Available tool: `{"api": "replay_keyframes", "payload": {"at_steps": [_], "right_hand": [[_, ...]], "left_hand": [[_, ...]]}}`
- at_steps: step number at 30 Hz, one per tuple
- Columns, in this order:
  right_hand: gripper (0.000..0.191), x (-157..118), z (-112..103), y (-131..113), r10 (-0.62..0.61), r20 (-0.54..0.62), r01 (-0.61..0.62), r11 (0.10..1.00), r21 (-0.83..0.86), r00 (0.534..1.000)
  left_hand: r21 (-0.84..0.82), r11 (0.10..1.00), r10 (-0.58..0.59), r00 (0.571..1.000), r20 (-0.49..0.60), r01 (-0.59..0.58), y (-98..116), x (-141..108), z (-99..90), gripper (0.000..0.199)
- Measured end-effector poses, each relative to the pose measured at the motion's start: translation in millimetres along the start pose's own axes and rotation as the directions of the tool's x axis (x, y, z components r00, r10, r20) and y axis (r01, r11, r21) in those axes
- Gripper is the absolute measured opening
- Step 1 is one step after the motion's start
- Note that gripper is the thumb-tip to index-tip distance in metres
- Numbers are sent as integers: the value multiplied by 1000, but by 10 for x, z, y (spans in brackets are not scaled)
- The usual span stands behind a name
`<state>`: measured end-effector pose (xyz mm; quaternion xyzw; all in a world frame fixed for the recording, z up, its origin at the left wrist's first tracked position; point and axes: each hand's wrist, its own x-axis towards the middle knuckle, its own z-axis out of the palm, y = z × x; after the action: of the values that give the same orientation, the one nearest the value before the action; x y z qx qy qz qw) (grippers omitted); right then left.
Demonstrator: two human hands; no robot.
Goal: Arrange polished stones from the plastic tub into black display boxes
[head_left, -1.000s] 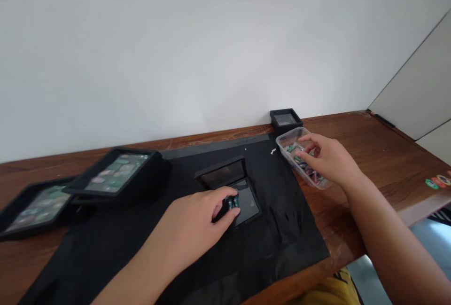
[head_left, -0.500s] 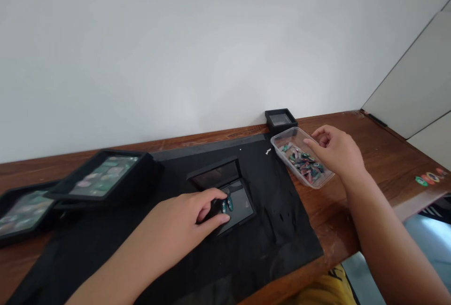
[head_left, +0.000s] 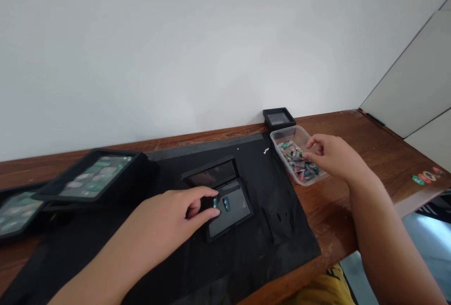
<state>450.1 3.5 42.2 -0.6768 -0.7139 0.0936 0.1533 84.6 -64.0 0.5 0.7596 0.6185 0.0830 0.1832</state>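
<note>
An open black case [head_left: 243, 218] with a grey inside lies on the black mat, its lid tilted up at the back. One teal piece [head_left: 226, 203] rests in it. Over the case's left part, my left hand [head_left: 186, 213] pinches a second teal piece [head_left: 215, 202] between thumb and forefinger. My right hand [head_left: 327, 154] hangs over the right rim of a clear plastic tub [head_left: 287, 132], fingers curled with a gap between thumb and forefinger and nothing seen between them. Many small green, pink and dark pieces [head_left: 303, 166] lie in the tub.
Two black cases with clear lids [head_left: 97, 175] [head_left: 19, 211] stand at the left. Another small black case [head_left: 279, 118] sits behind the tub by the wall. Round stickers [head_left: 429, 176] are on the wooden table [head_left: 373, 154] at the right. White scraps lie on the mat [head_left: 282, 248].
My left hand has moved slightly left with its teal piece, away from the one lying in the case. My right hand has shifted a little down and left over the tub.
</note>
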Motion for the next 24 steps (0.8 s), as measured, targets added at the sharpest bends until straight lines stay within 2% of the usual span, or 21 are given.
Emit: {"api": "replay_keyframes", "payload": {"at_steps": [3,6,10,15,20,24], "right_hand": [[14,-26,-8,-17,-20,41,22,999,-47,999],[23,-32,-8,-24,-58,64,65,991,-118,996],[34,-21,21,3,-99,53,107,973,-202,994],[37,-13,80,16,-144,96,167,934,-316,985],[38,-30,86,-39,-131,160,180,918,-354,978],[37,-42,70,-74,-113,158,168,902,-399,981]], "left_hand": [[10,1000,1,1000,0,-1,-18,3,-2,38],[1,1000,15,1000,-6,-15,3,3,-1,38],[-23,999,45,999,-10,-45,117,12,36,39],[-37,997,70,998,6,-70,253,23,125,40],[-55,998,39,999,-25,-40,209,27,108,37],[-53,999,5,1000,-13,-6,149,33,49,38]]}}
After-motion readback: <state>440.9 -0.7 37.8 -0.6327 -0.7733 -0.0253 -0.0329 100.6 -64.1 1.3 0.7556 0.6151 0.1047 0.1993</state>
